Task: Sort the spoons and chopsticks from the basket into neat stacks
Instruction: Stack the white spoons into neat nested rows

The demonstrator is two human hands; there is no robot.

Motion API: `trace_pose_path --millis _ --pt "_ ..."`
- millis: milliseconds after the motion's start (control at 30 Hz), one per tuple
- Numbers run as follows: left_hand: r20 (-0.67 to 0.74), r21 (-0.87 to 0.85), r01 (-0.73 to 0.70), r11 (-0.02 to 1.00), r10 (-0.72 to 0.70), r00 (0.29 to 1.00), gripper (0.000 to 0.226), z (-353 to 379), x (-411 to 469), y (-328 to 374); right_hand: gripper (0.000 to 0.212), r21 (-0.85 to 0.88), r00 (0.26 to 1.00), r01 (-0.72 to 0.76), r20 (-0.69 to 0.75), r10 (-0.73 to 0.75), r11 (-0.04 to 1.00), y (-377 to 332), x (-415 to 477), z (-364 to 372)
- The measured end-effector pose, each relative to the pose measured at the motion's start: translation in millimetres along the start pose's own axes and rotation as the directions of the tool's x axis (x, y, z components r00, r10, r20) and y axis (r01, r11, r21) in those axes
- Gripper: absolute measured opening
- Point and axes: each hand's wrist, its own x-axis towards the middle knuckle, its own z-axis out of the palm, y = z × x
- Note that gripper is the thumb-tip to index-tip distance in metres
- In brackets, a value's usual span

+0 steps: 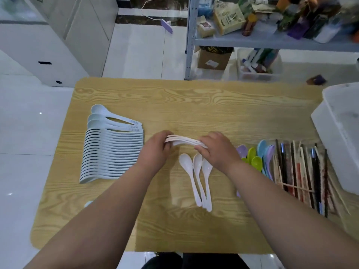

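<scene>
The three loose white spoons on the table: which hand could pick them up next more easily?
Probably the right hand: it sits just above the bowls of the three loose spoons, while the left hand is farther to their side, gripping the other end of the held spoon bundle.

Over the wooden surface (194, 105), the left hand (155, 150) and right hand (217, 150) grip opposite ends of a nested bundle of white spoons (184, 141). Three white spoons (196, 177) lie below; a long spoon stack (110, 152) sits left, chopsticks (303, 175) right.
</scene>
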Motion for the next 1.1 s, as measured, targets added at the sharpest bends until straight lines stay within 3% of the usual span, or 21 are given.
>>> trace_pose_path --millis 200,500,767,1100 --pt "0.061 0.073 -0.062 0.995 0.058 0.996 0.038 41.2 43.4 -33.9 0.049 0.089 0.998 0.068 0.012 -0.069 0.994 54.2 42.4 31.2" --pt "-0.103 0.148 -0.218 0.965 0.234 0.967 0.039 58.2 48.5 -50.5 0.03 0.045 0.952 0.189 -0.255 -0.172 0.981 67.6 43.0 66.5" --pt "-0.151 0.141 -0.215 0.966 0.236 0.96 0.036 58.8 46.8 -48.1 0.042 -0.067 0.967 0.164 -0.186 -0.174 0.984 62.4 40.9 64.6" --pt "-0.147 0.148 -0.204 0.968 0.225 0.963 0.045 59.8 46.4 -47.6 0.041 -0.111 0.966 0.157 -0.189 -0.176 0.981 62.7 40.3 64.4"
